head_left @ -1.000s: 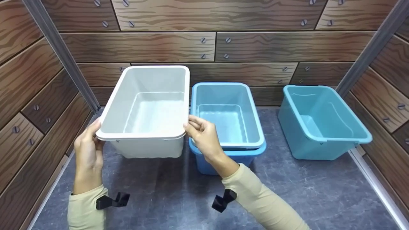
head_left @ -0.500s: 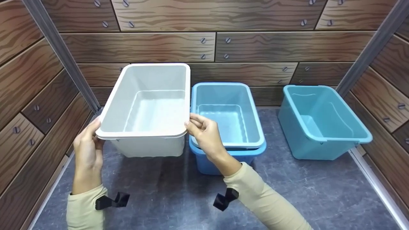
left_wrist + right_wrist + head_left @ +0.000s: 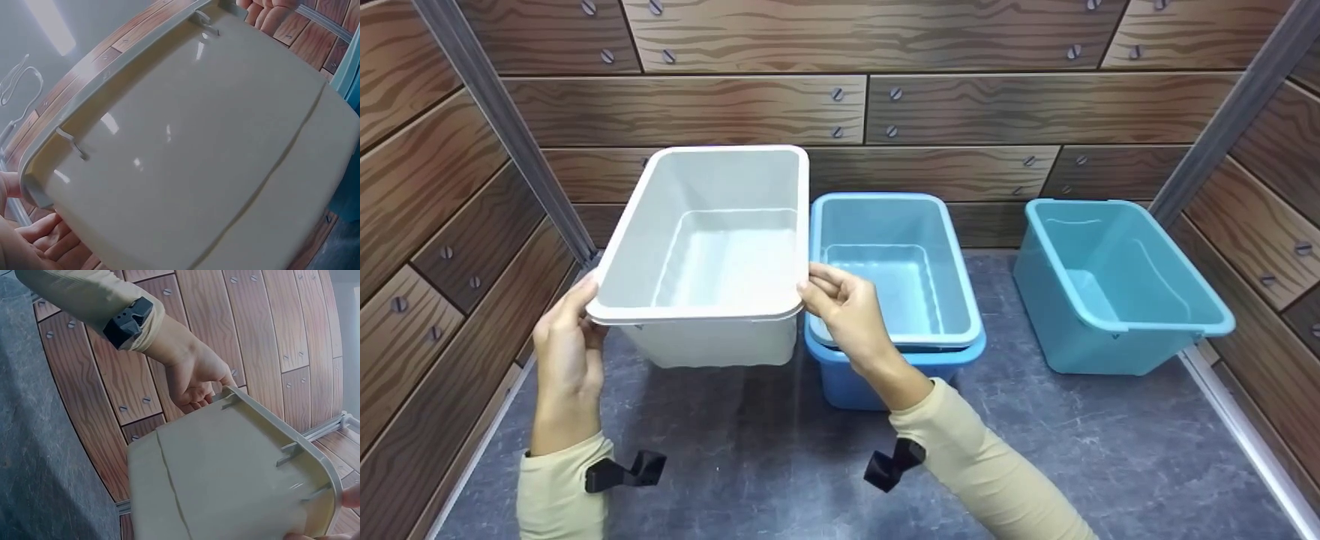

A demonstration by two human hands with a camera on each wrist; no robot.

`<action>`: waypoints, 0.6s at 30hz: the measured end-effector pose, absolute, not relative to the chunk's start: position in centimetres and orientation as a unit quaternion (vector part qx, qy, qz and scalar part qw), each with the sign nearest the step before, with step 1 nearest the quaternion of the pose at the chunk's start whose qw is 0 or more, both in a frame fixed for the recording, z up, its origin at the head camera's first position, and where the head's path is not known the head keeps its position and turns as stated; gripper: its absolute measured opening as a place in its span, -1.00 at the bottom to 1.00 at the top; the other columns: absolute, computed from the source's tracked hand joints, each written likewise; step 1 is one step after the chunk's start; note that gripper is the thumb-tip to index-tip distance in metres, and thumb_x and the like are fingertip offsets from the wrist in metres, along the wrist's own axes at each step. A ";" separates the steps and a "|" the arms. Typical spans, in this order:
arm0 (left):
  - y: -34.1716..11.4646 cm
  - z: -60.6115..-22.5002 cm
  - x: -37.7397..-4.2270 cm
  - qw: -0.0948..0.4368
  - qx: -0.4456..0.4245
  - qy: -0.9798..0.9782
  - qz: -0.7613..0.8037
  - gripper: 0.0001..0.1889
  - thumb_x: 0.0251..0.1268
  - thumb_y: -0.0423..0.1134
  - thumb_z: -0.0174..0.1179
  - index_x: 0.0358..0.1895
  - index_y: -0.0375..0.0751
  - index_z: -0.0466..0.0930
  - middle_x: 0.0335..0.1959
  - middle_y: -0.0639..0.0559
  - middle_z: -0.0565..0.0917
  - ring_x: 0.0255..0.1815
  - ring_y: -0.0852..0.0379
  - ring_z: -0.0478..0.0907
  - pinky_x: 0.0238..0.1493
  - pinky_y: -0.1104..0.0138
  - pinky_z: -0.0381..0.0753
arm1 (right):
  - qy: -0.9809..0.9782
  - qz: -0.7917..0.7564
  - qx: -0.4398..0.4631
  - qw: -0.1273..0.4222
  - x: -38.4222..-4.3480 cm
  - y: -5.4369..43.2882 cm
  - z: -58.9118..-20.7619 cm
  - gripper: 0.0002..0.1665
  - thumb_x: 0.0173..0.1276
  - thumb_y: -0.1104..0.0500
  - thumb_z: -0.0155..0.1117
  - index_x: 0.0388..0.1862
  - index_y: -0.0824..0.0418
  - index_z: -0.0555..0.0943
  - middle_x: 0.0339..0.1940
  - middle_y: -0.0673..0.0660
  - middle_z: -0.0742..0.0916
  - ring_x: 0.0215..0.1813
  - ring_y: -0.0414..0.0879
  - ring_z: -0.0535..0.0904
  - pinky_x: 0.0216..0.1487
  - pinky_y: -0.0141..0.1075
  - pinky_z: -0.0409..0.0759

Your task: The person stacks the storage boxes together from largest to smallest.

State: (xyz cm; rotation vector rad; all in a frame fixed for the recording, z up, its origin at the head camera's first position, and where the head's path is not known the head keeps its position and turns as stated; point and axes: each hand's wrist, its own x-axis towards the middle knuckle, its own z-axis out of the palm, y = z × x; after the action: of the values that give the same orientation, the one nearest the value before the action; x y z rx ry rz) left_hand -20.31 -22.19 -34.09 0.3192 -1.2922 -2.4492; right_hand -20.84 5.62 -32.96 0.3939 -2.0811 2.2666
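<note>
An empty white plastic bin [image 3: 720, 341] is held up in front of me at the left in the head view. My left hand [image 3: 568, 356] grips its near left corner, fingers along the side. At the near right corner my right hand [image 3: 851, 319] pinches the rim between thumb and fingers. Both wrist views show the outer wall of the white bin [image 3: 185, 135], with ribs under its rim. In the right wrist view, the left hand [image 3: 197, 377] appears across the bin. Right beside the right hand stands a light blue bin [image 3: 885, 281], nested in a darker blue bin [image 3: 915, 367].
A teal bin [image 3: 1099, 349] stands apart at the right, near the side wall. All this is on a dark grey, marbled surface [image 3: 735, 465]. Wood-print walls [image 3: 780, 109] with metal corner strips enclose the back and sides.
The white bin has risen slightly, moving a little away from me and to the right. My right hand has moved with it; the blue and teal bins have stayed put.
</note>
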 end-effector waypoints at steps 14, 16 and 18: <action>-21.8 -33.5 -20.3 0.175 0.104 -0.468 -0.860 -0.79 0.35 -0.34 0.12 -0.33 -0.10 0.77 -0.30 0.12 0.77 -0.37 0.26 0.61 -0.25 0.49 0.59 | -0.675 0.726 0.132 0.030 -20.9 6.2 -32.4 -0.52 0.38 0.38 0.09 0.23 0.61 0.38 0.20 0.55 0.56 0.20 0.24 0.60 0.17 -0.18 0.64; -21.7 -33.4 -20.3 0.175 0.103 -0.469 -0.860 -0.78 0.35 -0.34 0.11 -0.33 -0.09 0.77 -0.31 0.12 0.77 -0.38 0.26 0.61 -0.26 0.49 0.59 | -0.673 0.728 0.130 0.029 -20.9 6.3 -32.3 -0.51 0.38 0.38 0.09 0.23 0.61 0.39 0.20 0.54 0.56 0.20 0.25 0.59 0.17 -0.18 0.64; -21.6 -33.3 -20.3 0.176 0.103 -0.468 -0.860 -0.78 0.35 -0.35 0.11 -0.34 -0.09 0.77 -0.32 0.12 0.77 -0.39 0.26 0.61 -0.26 0.49 0.58 | -0.673 0.727 0.131 0.030 -20.9 6.3 -32.2 -0.51 0.38 0.38 0.08 0.24 0.61 0.38 0.20 0.55 0.56 0.21 0.27 0.58 0.16 -0.17 0.64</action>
State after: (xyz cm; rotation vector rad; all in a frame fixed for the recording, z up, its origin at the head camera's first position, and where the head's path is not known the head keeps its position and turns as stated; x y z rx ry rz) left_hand -20.31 -21.63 -33.28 0.2913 -1.3263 -2.4341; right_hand -20.88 6.35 -32.17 0.4049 -2.0748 2.2423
